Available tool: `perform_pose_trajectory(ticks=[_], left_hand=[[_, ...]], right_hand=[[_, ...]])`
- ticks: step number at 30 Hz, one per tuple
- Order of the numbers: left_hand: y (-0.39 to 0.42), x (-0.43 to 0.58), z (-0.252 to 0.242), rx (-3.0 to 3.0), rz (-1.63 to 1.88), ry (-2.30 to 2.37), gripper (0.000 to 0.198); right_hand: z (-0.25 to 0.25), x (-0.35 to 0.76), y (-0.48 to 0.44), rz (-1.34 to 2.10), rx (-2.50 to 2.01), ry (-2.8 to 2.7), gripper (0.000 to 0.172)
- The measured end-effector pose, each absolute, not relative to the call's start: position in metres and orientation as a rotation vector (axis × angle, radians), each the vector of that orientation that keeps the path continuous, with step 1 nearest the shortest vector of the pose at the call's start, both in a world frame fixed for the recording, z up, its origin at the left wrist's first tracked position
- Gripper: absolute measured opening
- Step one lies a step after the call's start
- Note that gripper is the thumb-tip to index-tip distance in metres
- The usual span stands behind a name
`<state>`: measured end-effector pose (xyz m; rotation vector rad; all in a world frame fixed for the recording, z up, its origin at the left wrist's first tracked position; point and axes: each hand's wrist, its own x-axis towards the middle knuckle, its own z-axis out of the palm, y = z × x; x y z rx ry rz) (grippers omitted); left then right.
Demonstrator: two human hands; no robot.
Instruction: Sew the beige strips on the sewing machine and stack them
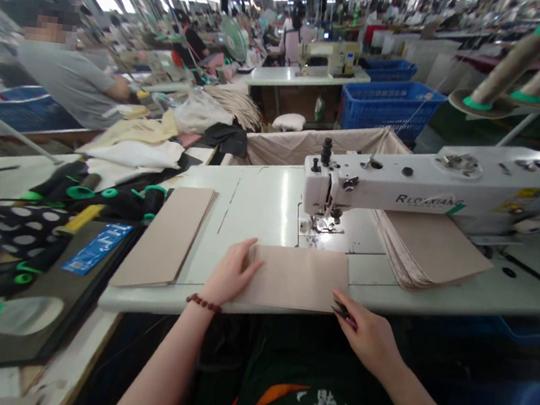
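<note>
A flat beige fabric piece (298,277) lies on the white sewing table (259,208) just in front of the sewing machine's needle (319,224). My left hand (230,273) rests on the piece's left edge, fingers together and laid flat, a bead bracelet on the wrist. My right hand (366,337) is at the piece's lower right corner, fingers closed round a small dark tool (342,313), likely thread snips.
A white sewing machine (437,186) spans the right. Beige stacks lie left (168,236) and under the machine arm (428,250). Thread cones (109,196) and clutter fill the left bench. Another person (67,72) works at far left. Blue crates (388,105) stand behind.
</note>
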<state>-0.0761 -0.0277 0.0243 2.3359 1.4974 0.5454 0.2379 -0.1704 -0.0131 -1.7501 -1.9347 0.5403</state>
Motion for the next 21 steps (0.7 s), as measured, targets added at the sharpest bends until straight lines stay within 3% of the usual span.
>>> perform_pose_trajectory(ticks=[2,4,8,11,16,21], left_hand=[[-0.018,-0.063,0.018,2.49,0.429,1.423,0.062],[-0.014,-0.053,0.015,2.554,0.332,1.432,0.065],[-0.02,-0.064,0.033,2.45,0.168,1.412,0.028],[-0.019,-0.112,0.067,2.225,0.156,1.365,0.03],[0.017,-0.24,0.114,1.918,0.459,1.922,0.041],[0.065,-0.312,0.088,1.726,0.296,2.291,0.044]], right_hand=[[-0.017,0.236,-0.168,0.517,-1.78,-1.984,0.048],[-0.019,0.234,-0.167,0.497,-1.81,-2.006,0.048],[-0.015,0.238,-0.167,0.466,-1.801,-1.997,0.045],[-0.004,0.256,-0.17,0.376,-1.765,-1.987,0.044],[0.031,0.3,-0.173,0.025,-1.933,-1.743,0.042],[0.061,0.336,-0.167,-0.166,-2.05,-1.553,0.051]])
